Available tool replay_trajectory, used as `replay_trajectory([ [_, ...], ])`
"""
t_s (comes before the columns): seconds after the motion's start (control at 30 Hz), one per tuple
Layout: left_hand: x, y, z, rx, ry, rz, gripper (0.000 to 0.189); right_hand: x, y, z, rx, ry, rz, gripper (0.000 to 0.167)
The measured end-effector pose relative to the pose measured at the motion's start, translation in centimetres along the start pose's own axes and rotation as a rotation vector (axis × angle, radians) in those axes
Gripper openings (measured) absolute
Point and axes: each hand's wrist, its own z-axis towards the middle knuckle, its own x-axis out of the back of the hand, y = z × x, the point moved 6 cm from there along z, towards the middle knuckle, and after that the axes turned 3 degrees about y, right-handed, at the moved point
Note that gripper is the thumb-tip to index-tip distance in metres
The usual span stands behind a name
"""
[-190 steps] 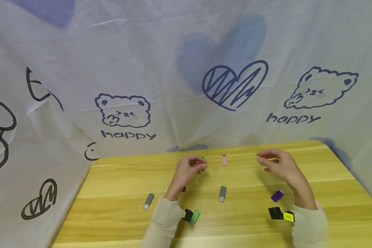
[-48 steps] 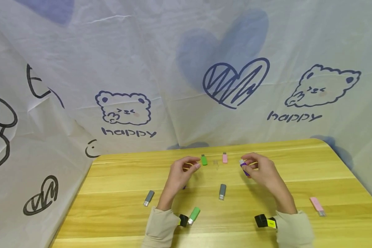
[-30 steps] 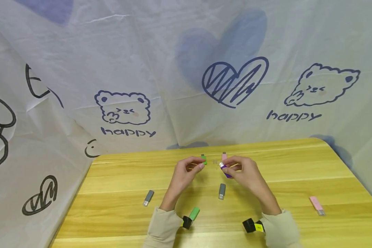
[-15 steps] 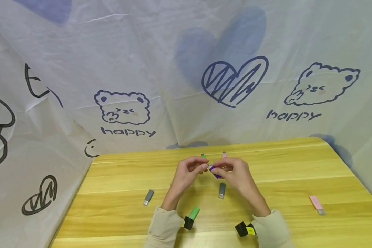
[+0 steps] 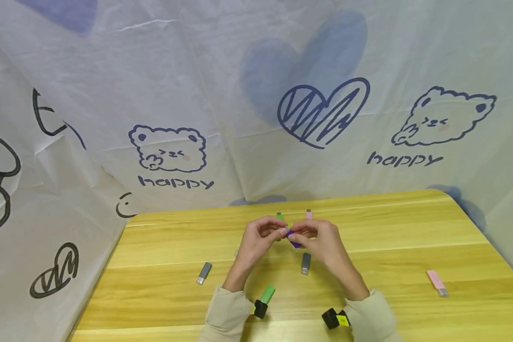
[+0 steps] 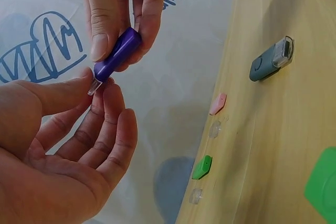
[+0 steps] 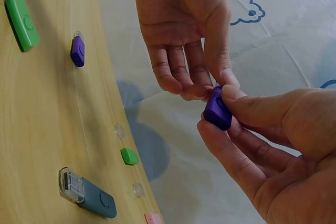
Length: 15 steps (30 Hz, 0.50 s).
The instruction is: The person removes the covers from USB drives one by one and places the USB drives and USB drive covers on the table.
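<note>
A purple USB stick is pinched between the thumb and fingers of my right hand, held up above the table. At its tip is a clear cap, which the thumb and fingers of my left hand pinch. The two hands meet at this joint, and in the right wrist view the left fingertips hide the cap. Just behind the hands lie a green USB stick and a pink USB stick, both with bare plugs. A capped grey USB stick lies in front of the right hand.
On the wooden table lie another grey stick at left, a green one by the left wrist camera, a pink one at right and a second purple one. Loose clear caps sit near the bare sticks. A printed cloth hangs behind.
My right hand has picked up the purple USB stick from the right side and carried it left to my left hand. The left fingers have closed on its capped end.
</note>
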Motion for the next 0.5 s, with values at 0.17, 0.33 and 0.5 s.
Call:
replay_trajectory([
  [0.17, -0.02, -0.09, 0.06, -0.013, 0.016, -0.009, 0.014, -0.04, -0.04, 0.00, 0.000, -0.003, -0.002, 0.013],
  [0.33, 0.03, -0.09, -0.02, 0.006, 0.049, -0.020, 0.012, -0.07, -0.09, -0.03, 0.004, -0.006, -0.015, 0.013],
  [0.5, 0.11, 0.02, 0.00, 0.018, 0.072, -0.018, 0.009, -0.02, -0.17, -0.08, 0.014, -0.004, -0.018, 0.013],
])
